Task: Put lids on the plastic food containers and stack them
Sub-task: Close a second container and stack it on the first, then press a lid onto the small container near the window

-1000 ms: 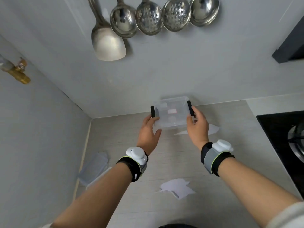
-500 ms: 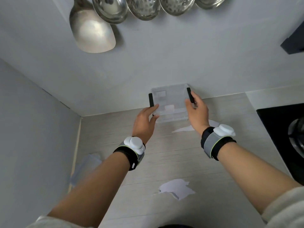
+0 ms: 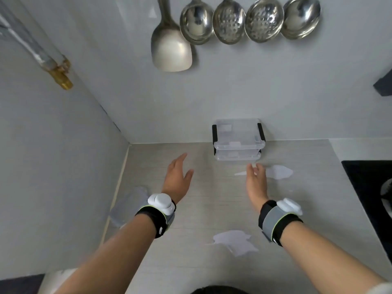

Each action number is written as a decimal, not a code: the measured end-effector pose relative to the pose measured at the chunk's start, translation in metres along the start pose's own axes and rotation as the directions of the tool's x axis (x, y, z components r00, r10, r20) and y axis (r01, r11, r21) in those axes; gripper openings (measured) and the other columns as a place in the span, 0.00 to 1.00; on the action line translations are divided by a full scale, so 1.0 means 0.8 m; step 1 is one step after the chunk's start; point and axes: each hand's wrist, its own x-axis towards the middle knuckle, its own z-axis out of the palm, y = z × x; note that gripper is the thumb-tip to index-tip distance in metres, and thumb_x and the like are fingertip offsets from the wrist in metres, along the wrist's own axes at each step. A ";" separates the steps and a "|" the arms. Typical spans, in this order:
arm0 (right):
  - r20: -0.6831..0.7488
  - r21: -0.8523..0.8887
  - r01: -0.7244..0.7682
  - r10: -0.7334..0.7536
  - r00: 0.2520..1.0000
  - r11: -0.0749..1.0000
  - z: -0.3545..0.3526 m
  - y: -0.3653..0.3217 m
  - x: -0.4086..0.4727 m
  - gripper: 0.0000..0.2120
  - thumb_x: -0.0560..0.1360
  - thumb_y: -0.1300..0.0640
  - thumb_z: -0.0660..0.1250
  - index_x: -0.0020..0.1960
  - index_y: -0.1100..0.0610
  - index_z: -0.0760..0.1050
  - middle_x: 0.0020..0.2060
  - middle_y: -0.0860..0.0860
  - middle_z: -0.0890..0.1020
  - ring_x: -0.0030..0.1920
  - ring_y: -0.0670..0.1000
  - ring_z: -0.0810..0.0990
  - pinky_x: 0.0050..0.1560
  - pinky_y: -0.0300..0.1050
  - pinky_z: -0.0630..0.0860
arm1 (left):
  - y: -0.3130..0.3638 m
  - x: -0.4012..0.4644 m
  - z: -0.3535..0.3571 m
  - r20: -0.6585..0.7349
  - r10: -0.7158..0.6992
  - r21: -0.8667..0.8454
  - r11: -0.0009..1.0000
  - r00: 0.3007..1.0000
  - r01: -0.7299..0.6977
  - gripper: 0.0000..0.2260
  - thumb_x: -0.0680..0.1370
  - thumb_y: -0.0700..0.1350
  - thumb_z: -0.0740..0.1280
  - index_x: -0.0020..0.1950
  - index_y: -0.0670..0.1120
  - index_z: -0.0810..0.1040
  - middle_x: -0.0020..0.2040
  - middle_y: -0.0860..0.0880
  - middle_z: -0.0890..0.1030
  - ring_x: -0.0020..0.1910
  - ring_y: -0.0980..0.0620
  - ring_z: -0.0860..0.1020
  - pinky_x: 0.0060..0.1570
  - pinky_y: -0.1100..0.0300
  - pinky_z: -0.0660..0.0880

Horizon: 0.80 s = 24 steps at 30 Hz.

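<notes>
Head camera looks down on a pale wood-grain counter where two clear plastic food containers sit stacked against the back wall, the upper container with its lid on and black clips at both short sides, the lower container directly beneath it, also lidded. Both hands hover in front of the stack with nothing in them: the left hand is spread, fingers loose and thumb out, well left of the stack; the right hand is spread too, its fingertips just short of the lower container and not touching it. Each wrist wears a black-and-grey band with a white device on top. Another clear container, blurred, lies by the left wall beside the left forearm. White patches mark the counter near the right hand and between the forearms. Steel ladles and skimmers and a spatula hang on the wall above, and a black hob edges in at right
</notes>
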 end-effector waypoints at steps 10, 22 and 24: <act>0.390 -0.240 0.150 -0.046 0.920 0.959 0.131 0.010 -0.115 0.22 0.80 0.56 0.64 0.71 0.62 0.68 0.66 0.59 0.75 0.62 0.57 0.76 0.60 0.43 0.68 | -0.133 -0.139 -0.095 -0.132 -0.313 -0.007 0.949 0.941 0.315 0.20 0.80 0.42 0.66 0.71 0.42 0.71 0.70 0.43 0.73 0.72 0.43 0.69 0.73 0.52 0.64; 0.620 -0.406 0.324 -0.003 0.785 0.855 0.247 -0.004 -0.173 0.17 0.79 0.58 0.64 0.65 0.63 0.74 0.63 0.60 0.79 0.63 0.60 0.77 0.65 0.52 0.72 | -0.203 -0.227 -0.139 -0.142 -0.508 -0.193 0.856 0.849 0.480 0.20 0.79 0.42 0.67 0.70 0.42 0.71 0.67 0.43 0.77 0.67 0.43 0.75 0.65 0.57 0.70; 0.634 -0.430 0.361 -0.008 0.773 0.828 0.264 -0.007 -0.173 0.16 0.78 0.60 0.63 0.61 0.70 0.73 0.60 0.67 0.79 0.60 0.65 0.78 0.61 0.57 0.73 | -0.209 -0.234 -0.141 -0.112 -0.525 -0.187 0.845 0.844 0.501 0.20 0.79 0.42 0.66 0.71 0.43 0.71 0.67 0.43 0.77 0.66 0.43 0.75 0.64 0.57 0.70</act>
